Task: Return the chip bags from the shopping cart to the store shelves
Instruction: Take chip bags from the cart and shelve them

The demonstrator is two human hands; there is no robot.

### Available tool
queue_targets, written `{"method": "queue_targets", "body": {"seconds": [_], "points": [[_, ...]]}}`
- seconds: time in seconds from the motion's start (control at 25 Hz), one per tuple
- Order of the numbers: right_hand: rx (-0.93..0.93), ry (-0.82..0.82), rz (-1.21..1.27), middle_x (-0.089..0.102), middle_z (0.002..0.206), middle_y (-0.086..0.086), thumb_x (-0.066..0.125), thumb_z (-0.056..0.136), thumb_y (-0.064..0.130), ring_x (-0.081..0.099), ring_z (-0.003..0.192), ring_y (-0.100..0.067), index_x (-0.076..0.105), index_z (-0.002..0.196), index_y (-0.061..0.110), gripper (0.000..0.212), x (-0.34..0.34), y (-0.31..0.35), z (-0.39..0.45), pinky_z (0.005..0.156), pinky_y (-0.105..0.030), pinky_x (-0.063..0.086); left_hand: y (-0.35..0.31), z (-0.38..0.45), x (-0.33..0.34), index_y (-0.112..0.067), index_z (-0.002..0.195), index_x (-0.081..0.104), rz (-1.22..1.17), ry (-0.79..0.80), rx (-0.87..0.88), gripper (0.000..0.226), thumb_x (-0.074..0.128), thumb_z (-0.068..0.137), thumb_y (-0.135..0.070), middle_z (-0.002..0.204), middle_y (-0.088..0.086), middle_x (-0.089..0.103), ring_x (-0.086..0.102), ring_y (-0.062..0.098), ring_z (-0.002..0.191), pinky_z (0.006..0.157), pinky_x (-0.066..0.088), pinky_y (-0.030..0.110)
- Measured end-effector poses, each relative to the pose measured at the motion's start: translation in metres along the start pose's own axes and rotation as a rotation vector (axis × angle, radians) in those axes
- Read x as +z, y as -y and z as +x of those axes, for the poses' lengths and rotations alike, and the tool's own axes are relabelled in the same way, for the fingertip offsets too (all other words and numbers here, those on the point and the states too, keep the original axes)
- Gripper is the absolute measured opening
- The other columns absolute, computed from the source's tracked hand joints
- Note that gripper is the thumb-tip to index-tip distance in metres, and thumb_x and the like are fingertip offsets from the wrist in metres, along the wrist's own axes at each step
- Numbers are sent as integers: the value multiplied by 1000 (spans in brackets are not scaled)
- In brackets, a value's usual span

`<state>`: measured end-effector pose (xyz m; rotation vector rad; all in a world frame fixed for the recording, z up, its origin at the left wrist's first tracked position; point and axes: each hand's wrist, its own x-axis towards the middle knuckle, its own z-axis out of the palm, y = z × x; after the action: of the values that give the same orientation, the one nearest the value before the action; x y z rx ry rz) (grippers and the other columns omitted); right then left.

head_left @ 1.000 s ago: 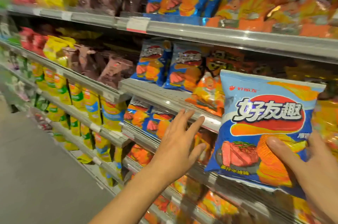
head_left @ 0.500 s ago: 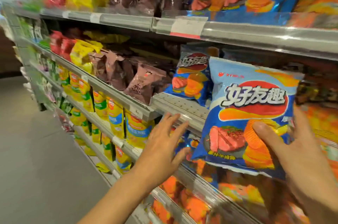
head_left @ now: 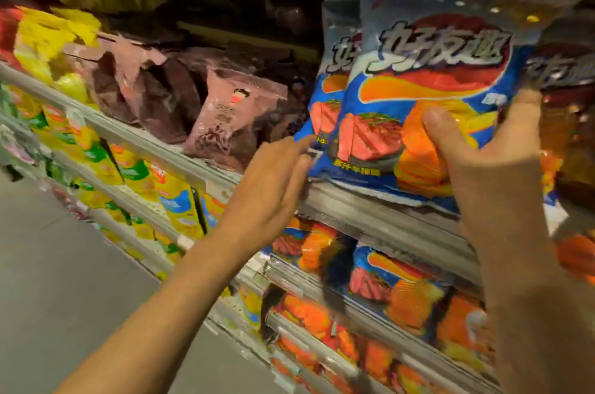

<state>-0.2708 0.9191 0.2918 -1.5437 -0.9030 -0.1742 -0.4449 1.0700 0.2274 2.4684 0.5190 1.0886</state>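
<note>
- I'm holding the blue chip bag (head_left: 428, 97) upright at the shelf edge (head_left: 370, 210), face out, so it lines up with the matching blue bag (head_left: 331, 88) just behind it on the left.
- My right hand (head_left: 489, 165) is gripping its lower right, thumb on the front, likely to steer it in.
- My left hand (head_left: 270, 191) is reaching in with fingers straight, holding nothing, fingertips touching the rear bag's corner, probably steadying it.
- Brown bags (head_left: 225, 113) are sitting further left.

Metal shelves (head_left: 370, 210) carry blue chip bags (head_left: 331, 97), beside brown bags (head_left: 225, 113) and yellow bags (head_left: 42, 39)
</note>
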Motion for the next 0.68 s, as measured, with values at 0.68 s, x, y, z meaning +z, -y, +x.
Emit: {"method": "queue_targets", "body": {"seconds": [0.68], "points": [[163, -127, -187, 67, 117, 18, 70, 94, 34, 61, 103, 16, 50, 135, 17, 48, 75, 29, -27, 88, -6, 45, 39, 17, -2, -26, 147, 42, -559, -27, -74, 62, 53, 95, -57, 137, -14, 45, 45, 6, 126, 101, 35, 27]]}}
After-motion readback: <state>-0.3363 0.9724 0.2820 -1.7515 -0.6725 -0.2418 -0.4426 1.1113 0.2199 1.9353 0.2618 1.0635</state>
